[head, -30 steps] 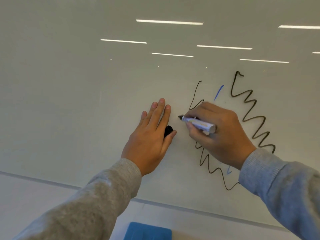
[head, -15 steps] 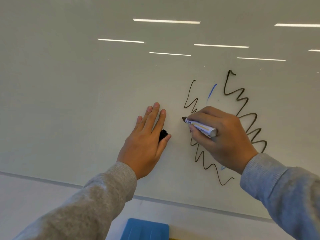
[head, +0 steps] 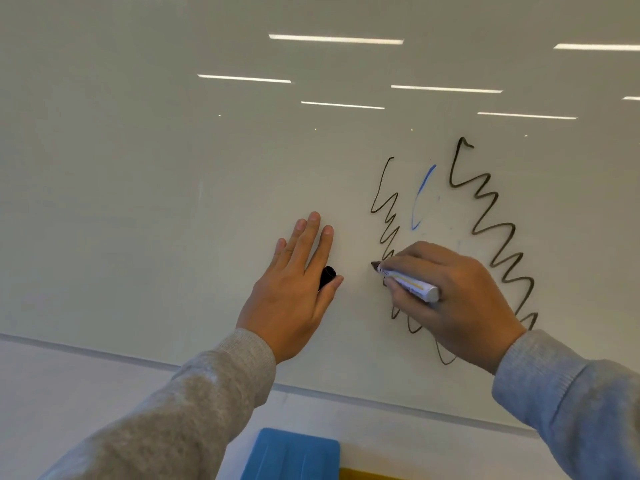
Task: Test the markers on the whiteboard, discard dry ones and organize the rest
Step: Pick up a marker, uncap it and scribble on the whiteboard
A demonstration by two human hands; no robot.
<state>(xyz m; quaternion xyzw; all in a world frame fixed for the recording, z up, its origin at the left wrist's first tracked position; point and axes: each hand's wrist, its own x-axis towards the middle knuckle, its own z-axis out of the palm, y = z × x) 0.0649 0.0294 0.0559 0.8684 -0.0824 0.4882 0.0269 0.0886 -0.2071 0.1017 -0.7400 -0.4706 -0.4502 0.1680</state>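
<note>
My right hand (head: 460, 299) grips a white-barrelled marker (head: 408, 282); its dark tip is at the whiteboard (head: 173, 202), at the left side of a thin black squiggle (head: 382, 192). The hand covers the middle of that squiggle. A thicker black squiggle (head: 491, 216) runs down on the right, and a faint blue stroke (head: 422, 192) lies between the two. My left hand (head: 291, 296) lies flat on the board with fingers straight, its thumb pinching a black marker cap (head: 327, 274) against the index finger.
The board's lower edge (head: 104, 355) slants across the bottom of the view. Below it sit a blue object (head: 294, 455) and a strip of something yellow (head: 367, 474), both cut off by the frame. Ceiling lights reflect in the upper board.
My right hand and the marker have moved down along the thin squiggle. My left hand has slid a little lower on the board, still holding the cap.
</note>
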